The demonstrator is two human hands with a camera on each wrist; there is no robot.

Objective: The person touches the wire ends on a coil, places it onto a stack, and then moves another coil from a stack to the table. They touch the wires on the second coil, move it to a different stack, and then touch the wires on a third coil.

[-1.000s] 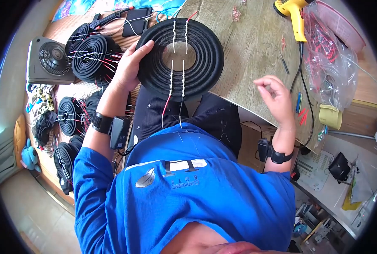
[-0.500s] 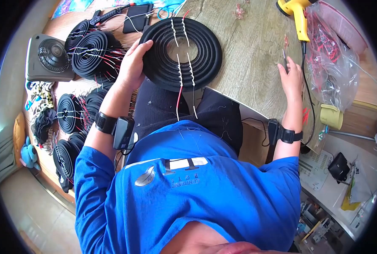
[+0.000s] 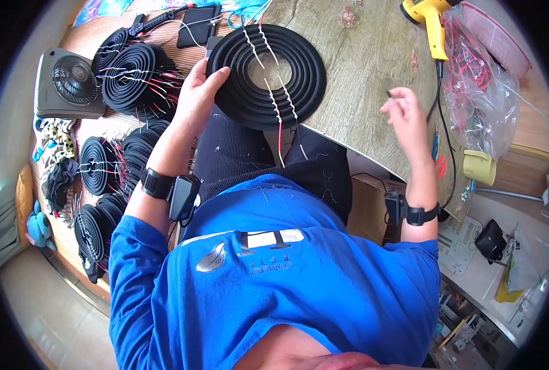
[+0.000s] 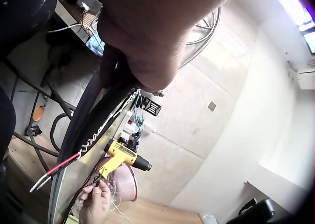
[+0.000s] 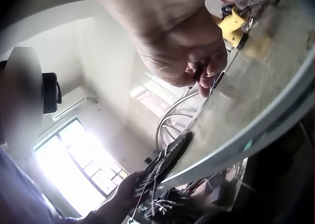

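My left hand [image 3: 199, 92] holds a flat, round coil of black cable [image 3: 309, 61] by its left rim, thumb on top. The coil is raised over my lap and the table's near edge. White knotted strands [image 3: 272, 102] cross its rings above and below the central hole. A red lead [image 3: 280, 143] and a dark lead [image 3: 302, 143] with pale ends hang off its near rim. To the right, over the table, my right hand [image 3: 408, 123] pinches a slim dark tool [image 5: 198, 74], mostly hidden by the fingers.
A yellow heat gun [image 3: 435, 37] lies at the table's far right beside a clear bag of red wires [image 3: 481, 80]. Several stacked black coils [image 3: 129, 77] and a small fan [image 3: 74, 83] sit on the left. A yellow cup-like piece [image 3: 479, 168] stands near the right edge.
My right hand reached right to the slim tool on the table, took hold of it and drew back left with it. The coil has turned slightly in my left hand.
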